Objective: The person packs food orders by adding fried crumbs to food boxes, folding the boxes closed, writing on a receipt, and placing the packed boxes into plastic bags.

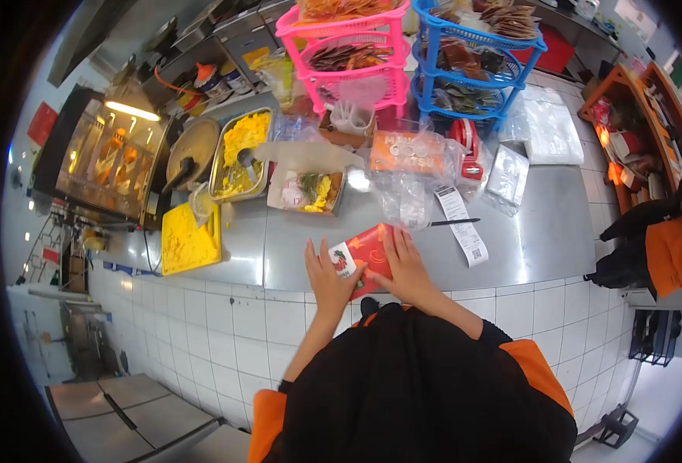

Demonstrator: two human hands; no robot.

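Note:
A red box (370, 248) with a white label on its left side lies between my hands at the front edge of the steel table. My left hand (331, 276) presses on its labelled left side, and my right hand (404, 270) grips its right side, with the thumbs close together. Just beyond it, an open cardboard box (308, 187) holds greens, yellow pieces and a white packet. A printed receipt (462, 224) and a black pen (456, 222) lie to the right of my right hand.
A metal tray (258, 185) of yellow food and a yellow cutting board (190, 239) are at left. Pink (341, 76) and blue (470, 37) tiered racks stand behind. An orange-printed bag (406, 152), a red stapler-like item and plastic bags (553, 127) sit farther back.

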